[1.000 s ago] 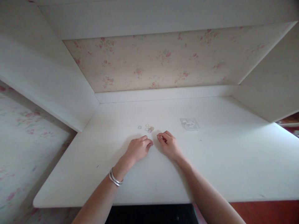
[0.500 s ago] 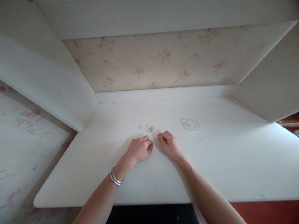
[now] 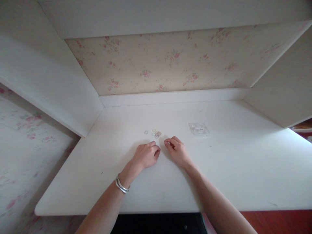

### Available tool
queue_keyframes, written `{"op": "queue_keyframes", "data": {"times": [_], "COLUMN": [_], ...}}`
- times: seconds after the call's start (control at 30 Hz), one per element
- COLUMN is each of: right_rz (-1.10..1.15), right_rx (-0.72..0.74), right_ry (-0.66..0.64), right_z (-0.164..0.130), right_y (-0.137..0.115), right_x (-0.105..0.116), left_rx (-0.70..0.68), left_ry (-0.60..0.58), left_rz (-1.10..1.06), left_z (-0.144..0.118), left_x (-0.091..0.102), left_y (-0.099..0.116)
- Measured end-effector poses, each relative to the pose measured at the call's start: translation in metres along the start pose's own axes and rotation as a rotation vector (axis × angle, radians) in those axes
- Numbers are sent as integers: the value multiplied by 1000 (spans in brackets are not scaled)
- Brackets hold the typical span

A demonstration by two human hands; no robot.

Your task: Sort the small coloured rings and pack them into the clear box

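- Barely anything has moved in the last second: just a slight change in how the left hand's [image 3: 146,156] thumb sits against its fingers, plus a tiny camera shift.
- Left hand is curled, thumb close to the index finger, resting around the white, flat-topped table [image 3: 243,162].
- Right hand [image 3: 177,152] is curled too, thumb and index fingertips nearly together. Honestly, it's too small and soft to tell whether either hand is gripping something thin.
- Small cluster of thin, round, pale multicoloured bands [image 3: 158,134] lies on the table just past the gap between the hands, some overlapping.
- One pale green round band [image 3: 145,132] sits apart, left of that cluster.
- Clear, squarish plastic packet [image 3: 199,129] lies farther right, beyond the right hand.
- Shiny silver metal bracelet [image 3: 125,190] on the left wrist.
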State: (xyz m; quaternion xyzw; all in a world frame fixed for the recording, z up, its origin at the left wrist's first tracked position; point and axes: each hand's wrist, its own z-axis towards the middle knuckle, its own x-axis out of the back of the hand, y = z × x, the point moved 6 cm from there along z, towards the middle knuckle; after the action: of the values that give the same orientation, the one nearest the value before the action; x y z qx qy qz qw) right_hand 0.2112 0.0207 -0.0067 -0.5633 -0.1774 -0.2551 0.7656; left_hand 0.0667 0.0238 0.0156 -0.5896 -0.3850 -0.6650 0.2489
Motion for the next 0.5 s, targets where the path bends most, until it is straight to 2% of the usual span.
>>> {"op": "queue_keyframes", "data": {"times": [0.1,0.2,0.33,0.5], "right_rz": [6,-2,-58,-237], "right_rx": [-4,-2,-17,-46], "right_ry": [-4,-9,-26,-84], "right_z": [-1,-1,0,15], "right_y": [0,0,4,10], "right_x": [0,-1,-4,-11], "left_rx": [9,41,150,371], "left_ry": [28,106,248,219], "left_rz": [-45,-126,-271,-534], "left_z": [-2,-4,-9,-13], "left_x": [4,13,21,4], "left_y": [0,-9,-41,-87]}}
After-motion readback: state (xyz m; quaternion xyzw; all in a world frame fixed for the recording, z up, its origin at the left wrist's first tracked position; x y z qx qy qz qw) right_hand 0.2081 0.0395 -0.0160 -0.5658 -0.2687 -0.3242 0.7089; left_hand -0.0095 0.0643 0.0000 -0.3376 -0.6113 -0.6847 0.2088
